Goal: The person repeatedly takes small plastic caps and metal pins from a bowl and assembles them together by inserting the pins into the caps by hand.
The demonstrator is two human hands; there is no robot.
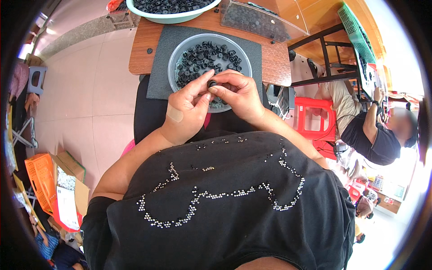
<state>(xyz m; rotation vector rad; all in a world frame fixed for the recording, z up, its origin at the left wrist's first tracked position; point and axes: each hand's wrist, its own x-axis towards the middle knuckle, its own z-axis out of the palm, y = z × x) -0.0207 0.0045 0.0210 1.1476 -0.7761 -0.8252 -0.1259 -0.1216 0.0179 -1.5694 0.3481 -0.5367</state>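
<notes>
Over the near part of a round grey plastic bowl (173,55), my two hands meet around one small black round part (212,83). My right hand (240,92) pinches it between thumb and index finger. The fingertips of my left hand (191,101) close in on the same part from the left, and cover some of it. An adhesive patch is stuck near my left wrist. Many black round parts (207,56) lie heaped in the bowl, along with some pale greenish bits. Under the bowl is a dark grey mat (158,67).
The brown table (140,56) carries a turquoise basin (171,18) of black parts, a clear box (261,22) and a loose part (150,51). Right: a red stool (315,117), a seated person (375,135), a green basket (355,33). Left: an orange crate (39,173), a cardboard box (81,193).
</notes>
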